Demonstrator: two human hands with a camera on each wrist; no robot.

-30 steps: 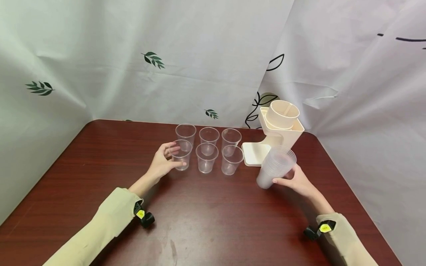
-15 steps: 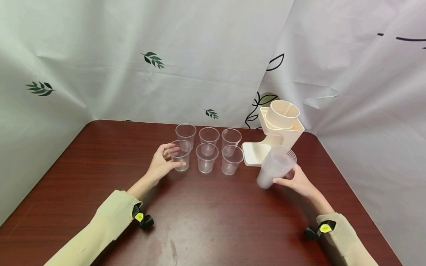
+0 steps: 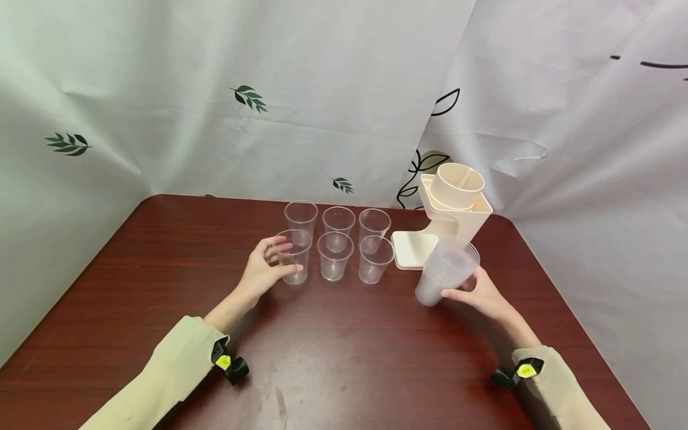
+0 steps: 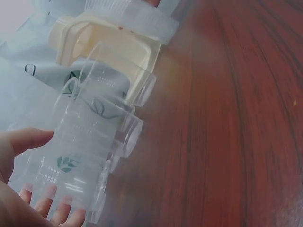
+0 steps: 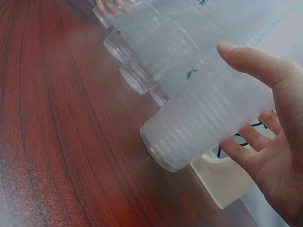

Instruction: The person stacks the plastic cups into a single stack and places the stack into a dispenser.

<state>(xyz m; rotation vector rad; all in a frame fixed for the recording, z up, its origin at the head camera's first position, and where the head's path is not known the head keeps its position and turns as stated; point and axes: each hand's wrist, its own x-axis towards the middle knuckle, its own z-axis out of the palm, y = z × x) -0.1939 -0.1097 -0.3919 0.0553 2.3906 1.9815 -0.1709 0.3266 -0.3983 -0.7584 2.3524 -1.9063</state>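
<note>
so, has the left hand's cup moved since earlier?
Yes: the front left cup has shifted slightly toward the camera, against the front middle cup in the head view.

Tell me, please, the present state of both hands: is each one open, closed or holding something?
Left hand: holding the leftmost clear cup of the near row.
Right hand: holding a tilted stack of clear cups.

On the desk (image 3: 344,358) before me, a back row of three cups (image 3: 338,220) stands behind a front row of three (image 3: 335,258), my left hand (image 3: 261,273) around the leftmost front cup (image 3: 302,252), the stand (image 3: 457,200) at right, and the cup stack (image 3: 447,270) in my right hand (image 3: 482,294) before it.
</note>
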